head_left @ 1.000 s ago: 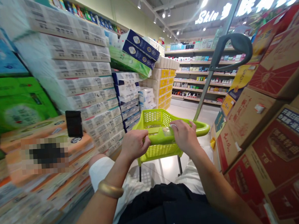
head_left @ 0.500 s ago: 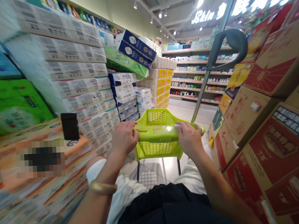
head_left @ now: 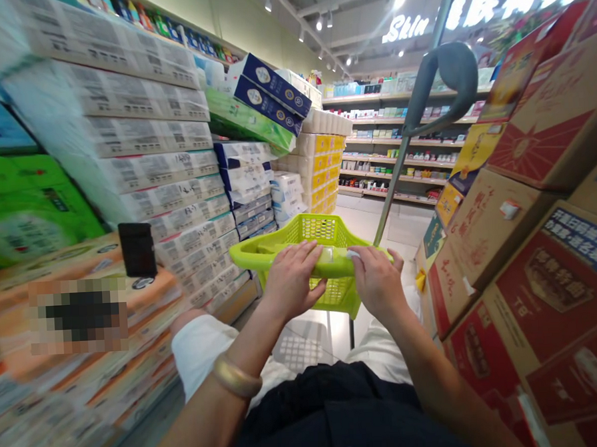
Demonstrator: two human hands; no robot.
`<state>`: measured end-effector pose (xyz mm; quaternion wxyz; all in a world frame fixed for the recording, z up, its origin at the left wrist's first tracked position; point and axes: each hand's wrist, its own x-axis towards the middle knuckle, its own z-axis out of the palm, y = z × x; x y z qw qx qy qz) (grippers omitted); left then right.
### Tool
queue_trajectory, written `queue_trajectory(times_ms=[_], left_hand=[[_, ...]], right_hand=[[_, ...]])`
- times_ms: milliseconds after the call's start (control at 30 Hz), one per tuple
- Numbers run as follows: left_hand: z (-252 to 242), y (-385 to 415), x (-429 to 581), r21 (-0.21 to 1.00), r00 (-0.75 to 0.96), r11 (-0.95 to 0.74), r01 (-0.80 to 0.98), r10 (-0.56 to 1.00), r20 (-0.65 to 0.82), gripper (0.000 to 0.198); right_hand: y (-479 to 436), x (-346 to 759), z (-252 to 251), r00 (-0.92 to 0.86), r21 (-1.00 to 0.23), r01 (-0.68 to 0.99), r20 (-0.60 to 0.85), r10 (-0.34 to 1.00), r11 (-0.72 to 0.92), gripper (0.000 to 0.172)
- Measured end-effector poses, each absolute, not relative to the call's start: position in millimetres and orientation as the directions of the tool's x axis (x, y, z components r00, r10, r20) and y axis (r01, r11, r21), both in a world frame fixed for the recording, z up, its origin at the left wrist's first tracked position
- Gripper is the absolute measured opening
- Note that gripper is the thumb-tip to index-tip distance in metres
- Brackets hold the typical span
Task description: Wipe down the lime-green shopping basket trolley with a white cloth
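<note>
A lime-green plastic shopping cart (head_left: 341, 226) with a perforated basket stands right in front of me. Over the middle of its handlebar (head_left: 250, 253) curls my left hand (head_left: 292, 277), fingers on top and thumb below. A gold bangle (head_left: 236, 375) circles that wrist. My right hand (head_left: 379, 279) grips the bar's right part, and a small white bit (head_left: 353, 253) shows by its fingers, too small to name. Beyond the right hand rises a metal pole (head_left: 392, 185) with a grey loop-shaped piece (head_left: 441, 86) on it.
Stacked wrapped packs (head_left: 170, 167) line the left side, with a dark upright object (head_left: 137, 250) on an orange pack. Printed cartons (head_left: 541, 271) crowd the right. Between them the tiled floor (head_left: 365, 212) runs toward shelves of goods (head_left: 403, 119).
My left hand has moved right, from the handlebar's left part to its middle, and the bar's left end now sticks out. The cart has turned slightly. My right hand stays on the bar.
</note>
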<state>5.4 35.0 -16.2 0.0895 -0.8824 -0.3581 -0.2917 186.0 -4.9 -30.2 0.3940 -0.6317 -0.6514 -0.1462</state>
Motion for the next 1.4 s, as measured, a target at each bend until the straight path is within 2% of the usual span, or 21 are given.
queue_trajectory(times_ms=[333, 567, 767, 1100, 1267, 1400], left_hand=[[-16, 38, -1, 0.127, 0.514, -0.712, 0.69, 0.606, 0.607, 0.052], [-19, 40, -8, 0.144, 0.466, -0.675, 0.724, 0.632, 0.619, 0.051], [-20, 41, -8, 0.135, 0.464, -0.676, 0.725, 0.623, 0.63, 0.052], [-20, 44, -15, 0.131, 0.459, -0.67, 0.731, 0.624, 0.632, 0.051], [-22, 46, -16, 0.117, 0.466, -0.678, 0.726, 0.609, 0.642, 0.052], [-23, 50, -21, 0.114, 0.47, -0.682, 0.722, 0.605, 0.643, 0.05]], right_hand=[[-4, 175, -35, 0.049, -0.263, 0.944, 0.71, 0.703, 0.199, 0.03], [-5, 188, -35, 0.152, -0.291, 0.952, 0.725, 0.672, 0.099, 0.029], [-4, 164, -32, 0.037, -0.251, 0.945, 0.718, 0.695, 0.209, 0.029], [-6, 182, -33, 0.107, -0.273, 0.953, 0.712, 0.694, 0.133, 0.028], [-4, 155, -28, 0.015, -0.235, 0.946, 0.722, 0.692, 0.225, 0.025], [-3, 164, -30, 0.015, -0.265, 0.932, 0.709, 0.705, 0.247, 0.026]])
